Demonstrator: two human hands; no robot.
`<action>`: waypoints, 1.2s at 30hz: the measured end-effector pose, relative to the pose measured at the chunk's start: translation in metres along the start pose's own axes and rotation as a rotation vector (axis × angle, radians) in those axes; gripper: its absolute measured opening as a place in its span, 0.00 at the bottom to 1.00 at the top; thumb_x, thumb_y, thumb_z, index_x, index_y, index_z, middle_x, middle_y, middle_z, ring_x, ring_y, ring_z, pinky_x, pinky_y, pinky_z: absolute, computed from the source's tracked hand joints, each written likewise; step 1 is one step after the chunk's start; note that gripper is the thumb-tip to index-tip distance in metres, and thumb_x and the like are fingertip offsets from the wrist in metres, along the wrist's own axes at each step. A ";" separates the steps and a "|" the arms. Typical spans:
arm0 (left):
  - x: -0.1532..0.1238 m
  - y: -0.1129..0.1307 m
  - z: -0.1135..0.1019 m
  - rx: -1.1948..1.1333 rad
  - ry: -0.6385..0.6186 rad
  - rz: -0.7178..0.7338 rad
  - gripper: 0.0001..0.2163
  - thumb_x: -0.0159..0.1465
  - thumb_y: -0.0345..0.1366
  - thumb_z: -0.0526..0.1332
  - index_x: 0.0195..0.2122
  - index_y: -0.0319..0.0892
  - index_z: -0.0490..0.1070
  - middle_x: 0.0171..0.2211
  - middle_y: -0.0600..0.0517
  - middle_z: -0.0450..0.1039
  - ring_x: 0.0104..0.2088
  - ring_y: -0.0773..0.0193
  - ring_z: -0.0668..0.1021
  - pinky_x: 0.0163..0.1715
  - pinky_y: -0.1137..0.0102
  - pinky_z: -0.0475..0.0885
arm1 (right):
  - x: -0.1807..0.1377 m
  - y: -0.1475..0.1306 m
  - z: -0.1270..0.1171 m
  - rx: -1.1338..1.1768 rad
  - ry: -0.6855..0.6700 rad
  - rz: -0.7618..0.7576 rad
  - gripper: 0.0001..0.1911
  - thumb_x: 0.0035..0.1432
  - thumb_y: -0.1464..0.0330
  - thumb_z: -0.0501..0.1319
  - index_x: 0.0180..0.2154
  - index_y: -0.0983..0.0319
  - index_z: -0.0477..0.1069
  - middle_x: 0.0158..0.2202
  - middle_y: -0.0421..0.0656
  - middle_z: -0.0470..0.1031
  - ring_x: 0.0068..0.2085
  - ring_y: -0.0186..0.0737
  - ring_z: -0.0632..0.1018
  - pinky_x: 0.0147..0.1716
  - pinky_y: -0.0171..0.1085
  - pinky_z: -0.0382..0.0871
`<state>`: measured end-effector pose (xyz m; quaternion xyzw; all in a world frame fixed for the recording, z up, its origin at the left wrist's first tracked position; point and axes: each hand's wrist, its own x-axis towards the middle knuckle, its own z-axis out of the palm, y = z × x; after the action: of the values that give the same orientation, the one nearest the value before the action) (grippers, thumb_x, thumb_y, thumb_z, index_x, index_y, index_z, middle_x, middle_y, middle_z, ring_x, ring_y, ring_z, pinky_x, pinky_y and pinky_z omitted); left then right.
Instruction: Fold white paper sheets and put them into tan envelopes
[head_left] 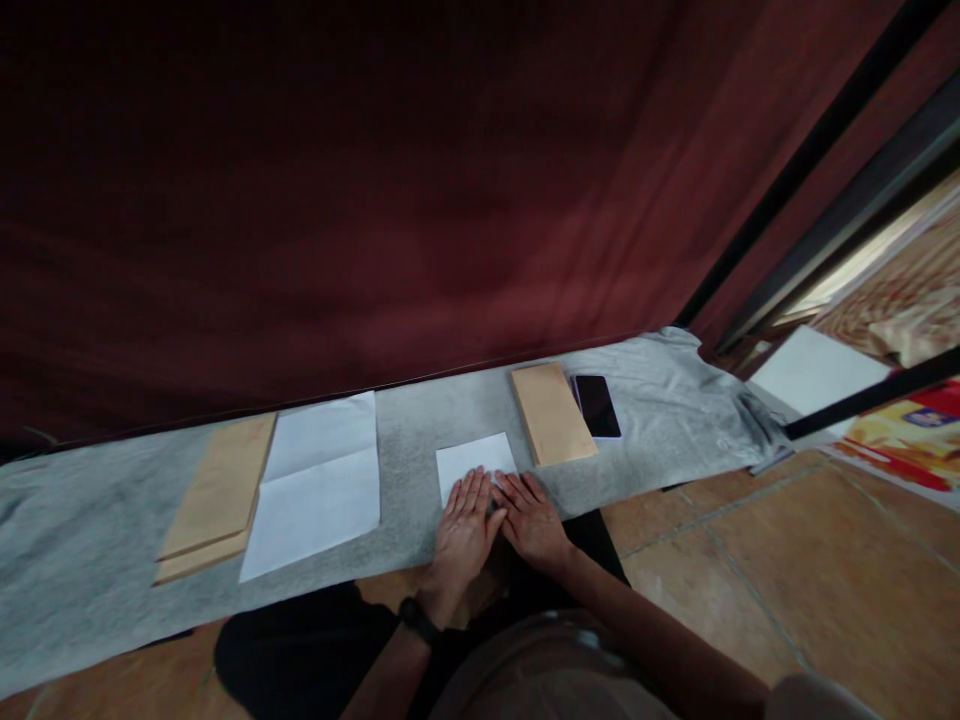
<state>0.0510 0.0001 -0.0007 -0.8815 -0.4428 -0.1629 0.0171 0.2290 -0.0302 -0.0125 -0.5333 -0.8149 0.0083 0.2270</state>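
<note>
My left hand [463, 528] lies flat with its fingers stretched out on the near part of a small folded white paper [475, 460]. My right hand [531, 518] lies flat beside it, its fingers pointing toward the same paper's near right corner. Both hands press down on a grey cloth [420, 420] spread over the floor. A black watch sits on my left wrist. A brown envelope [553, 413] lies just right of the paper.
A black phone [597, 406] lies right of the brown envelope. At the left lie an unfolded white sheet [316, 485] and a stack of brown envelopes [217, 498]. A dark red curtain hangs behind. Tiled floor stretches to the right, with a white sheet [817, 370] beyond.
</note>
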 end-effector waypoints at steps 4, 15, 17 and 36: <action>-0.004 0.001 0.003 -0.005 0.014 -0.036 0.30 0.73 0.46 0.48 0.71 0.33 0.51 0.69 0.37 0.57 0.70 0.51 0.60 0.66 0.53 0.62 | 0.000 0.001 -0.002 -0.014 -0.011 0.002 0.27 0.71 0.59 0.54 0.67 0.59 0.59 0.69 0.45 0.60 0.68 0.47 0.64 0.69 0.51 0.52; 0.038 0.002 -0.001 -0.099 -0.110 0.027 0.22 0.75 0.41 0.46 0.66 0.39 0.62 0.66 0.45 0.64 0.68 0.57 0.64 0.66 0.55 0.62 | -0.002 0.002 0.005 -0.040 0.002 -0.008 0.23 0.68 0.62 0.59 0.60 0.63 0.69 0.63 0.50 0.70 0.65 0.50 0.67 0.68 0.53 0.55; 0.043 0.001 0.004 -0.082 -0.102 0.004 0.24 0.74 0.42 0.46 0.67 0.38 0.60 0.68 0.44 0.61 0.69 0.56 0.61 0.67 0.54 0.60 | -0.002 0.003 0.002 -0.035 -0.006 -0.021 0.24 0.68 0.61 0.59 0.61 0.63 0.68 0.64 0.49 0.69 0.65 0.49 0.67 0.68 0.52 0.55; -0.015 -0.032 -0.008 0.040 -0.046 0.001 0.27 0.73 0.43 0.49 0.72 0.43 0.51 0.72 0.41 0.50 0.70 0.49 0.57 0.66 0.50 0.60 | 0.015 0.002 -0.001 0.008 -0.023 -0.031 0.30 0.70 0.56 0.55 0.67 0.62 0.59 0.70 0.49 0.59 0.69 0.46 0.62 0.68 0.50 0.55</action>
<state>0.0154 0.0059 -0.0016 -0.8847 -0.4458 -0.1338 0.0244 0.2259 -0.0170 -0.0067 -0.5197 -0.8255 0.0142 0.2197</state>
